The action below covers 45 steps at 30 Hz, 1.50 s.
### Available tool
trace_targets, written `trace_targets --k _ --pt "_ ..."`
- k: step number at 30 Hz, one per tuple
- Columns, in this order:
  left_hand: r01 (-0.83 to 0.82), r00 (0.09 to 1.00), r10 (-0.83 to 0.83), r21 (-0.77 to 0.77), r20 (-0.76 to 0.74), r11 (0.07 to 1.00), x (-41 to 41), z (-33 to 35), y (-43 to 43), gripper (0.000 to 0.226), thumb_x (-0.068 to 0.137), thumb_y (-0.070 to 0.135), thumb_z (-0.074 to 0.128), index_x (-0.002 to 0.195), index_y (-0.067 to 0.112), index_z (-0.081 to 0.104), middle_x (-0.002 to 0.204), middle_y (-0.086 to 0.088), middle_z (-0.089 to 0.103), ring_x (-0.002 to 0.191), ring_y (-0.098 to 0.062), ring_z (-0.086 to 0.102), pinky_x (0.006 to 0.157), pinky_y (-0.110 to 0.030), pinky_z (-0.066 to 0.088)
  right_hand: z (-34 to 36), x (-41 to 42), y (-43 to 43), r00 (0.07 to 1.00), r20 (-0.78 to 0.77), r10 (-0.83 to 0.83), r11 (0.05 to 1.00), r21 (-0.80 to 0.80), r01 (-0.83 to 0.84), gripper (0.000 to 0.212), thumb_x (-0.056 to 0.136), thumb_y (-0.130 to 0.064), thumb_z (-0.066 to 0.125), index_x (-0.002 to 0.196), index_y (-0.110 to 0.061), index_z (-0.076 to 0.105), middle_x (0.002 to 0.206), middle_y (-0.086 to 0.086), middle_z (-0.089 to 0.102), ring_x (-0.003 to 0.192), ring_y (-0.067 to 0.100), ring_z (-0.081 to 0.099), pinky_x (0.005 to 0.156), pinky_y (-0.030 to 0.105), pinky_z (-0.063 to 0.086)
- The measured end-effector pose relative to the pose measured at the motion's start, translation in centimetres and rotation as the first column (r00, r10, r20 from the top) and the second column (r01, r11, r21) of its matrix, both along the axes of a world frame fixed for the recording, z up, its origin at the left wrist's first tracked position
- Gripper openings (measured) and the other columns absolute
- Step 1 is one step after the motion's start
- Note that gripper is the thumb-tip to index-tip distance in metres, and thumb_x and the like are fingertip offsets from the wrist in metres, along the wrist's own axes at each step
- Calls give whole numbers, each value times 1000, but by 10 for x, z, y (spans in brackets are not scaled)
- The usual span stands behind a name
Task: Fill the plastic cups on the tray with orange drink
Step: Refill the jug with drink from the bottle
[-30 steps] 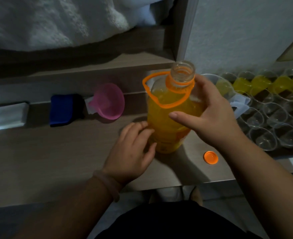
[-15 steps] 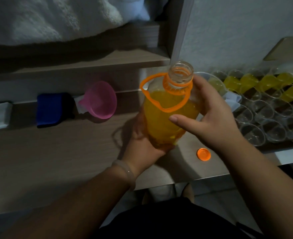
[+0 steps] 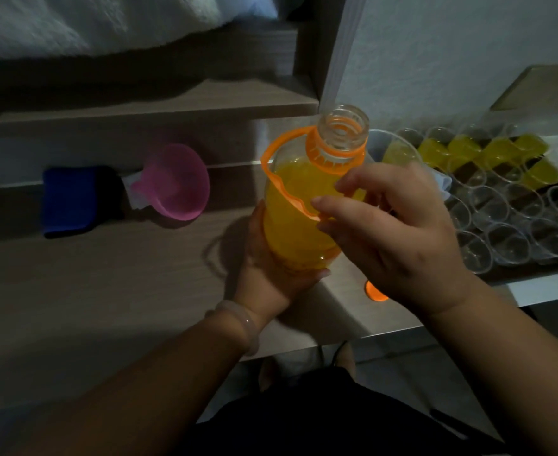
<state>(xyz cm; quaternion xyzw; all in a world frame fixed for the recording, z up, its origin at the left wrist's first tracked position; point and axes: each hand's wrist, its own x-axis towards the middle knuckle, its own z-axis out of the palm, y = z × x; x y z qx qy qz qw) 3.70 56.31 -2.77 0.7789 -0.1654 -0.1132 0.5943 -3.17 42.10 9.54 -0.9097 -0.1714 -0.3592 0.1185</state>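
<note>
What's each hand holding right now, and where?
Left hand grips the bottle low on its body; right hand touches its orange handle, grip unclear.

A single head-worn wide-angle camera looks forward and steeply down, close above the pale wood-grain tabletop (image 3: pixel 106 291) from its near edge.

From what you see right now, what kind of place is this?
Probably a room in a home, perhaps a bedroom: a fluffy white blanket lies above a wooden ledge, the pale wooden desk holds a pink plastic funnel, and rows of small clear plastic cups stand at the right.
</note>
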Motion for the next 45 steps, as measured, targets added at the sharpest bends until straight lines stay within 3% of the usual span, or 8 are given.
trace_targets --k 2,4,8,14,20,22,29,45 --pt "30 999 -32 -92 -19 995 5 -4 0 121 46 29 93 144 11 27 143 -10 44 130 -22 45 106 -41 41 -1 2 2 1000 -13 -5 1000 7 5 19 93 -19 65 106 -8 74 108 8 49 77 25 46 72 33 35" --pt "54 999 -53 -109 13 993 9 -3 1 108 47 19 95 137 9 36 132 -11 53 121 -25 53 96 -49 47 -1 5 3 1000 -7 -12 1000 15 12 17 93 -18 65 102 -9 75 105 7 47 79 23 44 73 30 32" --pt "26 1000 -26 -117 4 993 6 3 7 103 51 21 93 136 26 37 132 -5 53 119 -21 55 93 -49 50 3 10 3 999 26 -24 999 35 23 18 94 -17 63 98 -6 75 100 8 46 77 25 44 67 36 35" --pt "36 990 -65 214 126 976 12 29 28 102 51 46 88 125 56 18 130 15 39 119 -9 46 95 -35 45 2 8 3 995 64 -76 997 38 73 13 94 -13 61 102 -6 68 97 15 54 77 28 48 67 37 37" --pt "131 921 -251 370 297 920 29 48 38 95 58 30 86 138 19 34 130 4 46 117 -7 43 98 -27 40 3 9 2 977 61 -204 978 66 200 19 95 -9 58 97 6 70 90 22 62 80 28 51 66 37 40" --pt "149 902 -286 389 323 909 31 55 42 92 60 36 87 136 18 38 127 9 47 115 -5 45 96 -23 39 2 11 2 973 65 -220 975 52 217 18 95 -9 58 96 6 70 89 21 63 78 30 54 64 38 41" --pt "154 876 -369 544 310 824 33 63 53 104 56 45 84 141 14 32 135 -2 45 122 -19 43 102 -37 38 -6 10 6 958 35 -284 958 51 283 16 93 -5 60 99 5 69 89 20 64 65 36 57 52 42 46" --pt "124 881 -403 701 247 702 37 86 55 106 55 46 84 142 19 28 134 -1 42 121 -24 44 101 -42 39 -5 18 10 877 -116 -467 884 -67 462 19 82 1 66 101 -3 67 96 14 63 56 31 55 43 25 32"
